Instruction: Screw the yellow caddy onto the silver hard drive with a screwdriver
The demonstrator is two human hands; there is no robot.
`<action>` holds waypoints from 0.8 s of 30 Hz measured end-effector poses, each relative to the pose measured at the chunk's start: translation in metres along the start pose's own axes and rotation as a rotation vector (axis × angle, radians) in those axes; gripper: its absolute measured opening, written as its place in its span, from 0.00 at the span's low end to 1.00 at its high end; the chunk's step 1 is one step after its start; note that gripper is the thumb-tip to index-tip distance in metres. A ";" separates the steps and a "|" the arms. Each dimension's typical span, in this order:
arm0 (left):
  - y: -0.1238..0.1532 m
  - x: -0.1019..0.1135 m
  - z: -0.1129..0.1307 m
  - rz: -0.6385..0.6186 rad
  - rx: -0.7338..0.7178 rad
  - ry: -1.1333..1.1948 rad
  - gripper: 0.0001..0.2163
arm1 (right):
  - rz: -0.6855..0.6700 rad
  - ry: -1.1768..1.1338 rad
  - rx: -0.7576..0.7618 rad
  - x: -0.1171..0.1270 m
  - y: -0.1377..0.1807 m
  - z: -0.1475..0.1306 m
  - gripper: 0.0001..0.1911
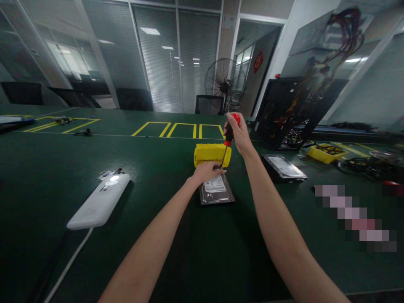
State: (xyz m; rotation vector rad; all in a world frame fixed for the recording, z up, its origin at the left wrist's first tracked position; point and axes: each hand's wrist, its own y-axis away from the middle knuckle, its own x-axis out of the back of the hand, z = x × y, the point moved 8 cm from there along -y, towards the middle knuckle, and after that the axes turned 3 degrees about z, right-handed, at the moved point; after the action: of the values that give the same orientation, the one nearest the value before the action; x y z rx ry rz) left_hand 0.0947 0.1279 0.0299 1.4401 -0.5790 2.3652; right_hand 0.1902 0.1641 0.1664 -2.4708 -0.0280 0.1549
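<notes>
My right hand [239, 131] is wrapped round the red and black handle of a screwdriver [229, 135], held nearly upright with its tip down at the far end of a hard drive [217, 196]. That drive lies flat, label up, on the green table. My left hand [206, 171] grips the drive's far end, thumb and fingers close around the screwdriver tip. The exact spot the tip touches is hidden by the fingers. Just behind the drive stands a yellow plastic bin [208, 153].
A second hard drive [284, 167] lies to the right, before an open black computer case [290, 113]. Further right are a yellow tray [326, 154] and cables. A white power bank [99, 200] with a cable lies left. Yellow tape [158, 123] marks the table's far side.
</notes>
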 end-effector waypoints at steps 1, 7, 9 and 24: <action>0.000 0.000 0.000 -0.001 -0.001 0.007 0.25 | -0.008 -0.007 -0.004 0.000 -0.001 0.002 0.21; 0.002 0.001 0.000 0.004 -0.009 0.041 0.25 | -0.010 -0.014 -0.059 0.003 -0.004 0.008 0.22; 0.001 0.000 0.000 0.011 -0.010 0.042 0.25 | 0.026 0.008 -0.065 0.006 -0.002 0.006 0.21; -0.001 -0.001 -0.001 0.008 -0.005 -0.026 0.26 | 0.039 -0.066 -0.032 0.004 -0.002 0.003 0.22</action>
State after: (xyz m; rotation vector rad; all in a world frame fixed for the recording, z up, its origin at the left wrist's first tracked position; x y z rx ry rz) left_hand 0.0944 0.1292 0.0286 1.4707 -0.5981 2.3530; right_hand 0.1933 0.1679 0.1648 -2.4987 -0.0106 0.2545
